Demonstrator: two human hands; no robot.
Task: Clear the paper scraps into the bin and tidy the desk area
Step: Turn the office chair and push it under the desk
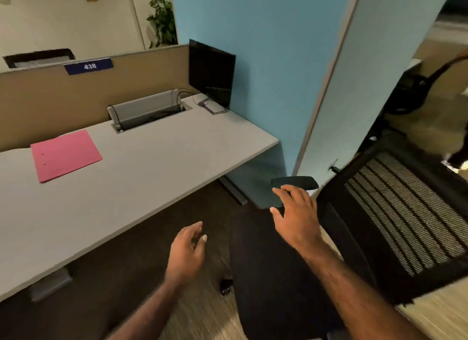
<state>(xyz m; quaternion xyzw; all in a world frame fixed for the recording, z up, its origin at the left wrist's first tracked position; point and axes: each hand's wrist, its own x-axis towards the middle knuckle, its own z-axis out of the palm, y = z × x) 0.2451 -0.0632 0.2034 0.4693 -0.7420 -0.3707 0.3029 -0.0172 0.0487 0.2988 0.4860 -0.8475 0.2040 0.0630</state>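
A grey desk (152, 167) runs from the lower left to the middle. On its left part lies a pink folder (65, 154). No paper scraps or bin are in view. A black office chair (379, 225) with a mesh back stands at the right, seat toward me. My right hand (296, 215) hovers with fingers spread just in front of the chair's black armrest (295, 182); I cannot tell if it touches. My left hand (187, 251) hangs over the floor in front of the desk edge, fingers loosely curled, holding nothing.
A dark monitor (211, 73) stands at the desk's back right corner, with a small notepad (214, 107) before it. An open cable tray (149, 111) sits at the desk's rear. A beige partition lines the back; a blue wall rises to the right. A small black object (226, 286) lies on the floor.
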